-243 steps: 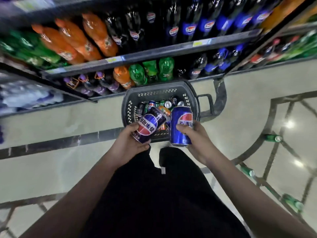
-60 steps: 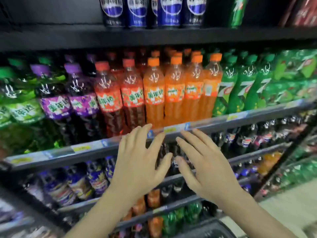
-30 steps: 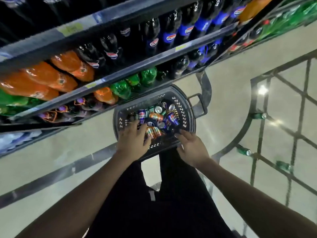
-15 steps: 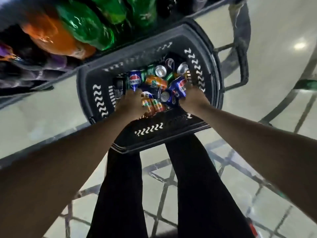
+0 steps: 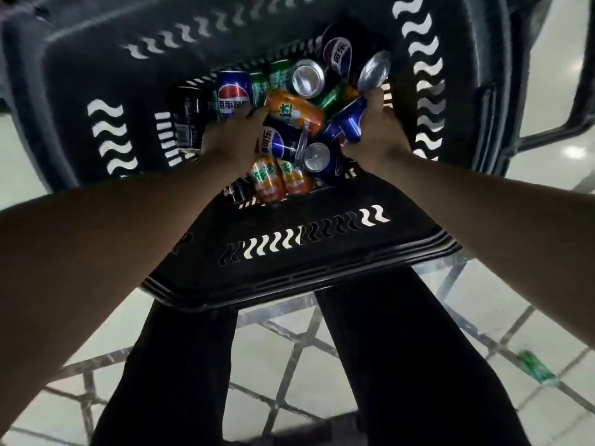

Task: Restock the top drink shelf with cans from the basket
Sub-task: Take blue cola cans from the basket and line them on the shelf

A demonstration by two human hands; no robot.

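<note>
Down inside the black plastic shopping basket with wavy slots in its walls (image 5: 289, 249), both of my hands were among the loose pile of drink cans. My left hand (image 5: 230, 136) lay palm down over the left side of the pile, its fingers reaching onto the blue cola can with the red, white and blue roundel (image 5: 233, 93); from above I could not tell whether they were curled round that can or only resting on it. My right hand (image 5: 376, 133) was wrapped round a shiny blue can lying tilted at the right of the pile (image 5: 349, 120), the thumb side against the can's body (the fingers themselves were tucked under it and out of sight).

Between my two hands lay an orange soda can on its side (image 5: 294, 112), and just below it a dark blue cola can (image 5: 278, 143). Nearer to me, two more orange cans (image 5: 278, 180) sat side by side against the basket's near wall. A silver can top (image 5: 307, 78) faced up toward the far side.

The basket stood on a pale tiled floor with dark inlaid lines (image 5: 467, 320), in front of my legs in black trousers (image 5: 402, 365). A green bottle (image 5: 536, 370) lay on the floor to my right, well apart from the basket.
</note>
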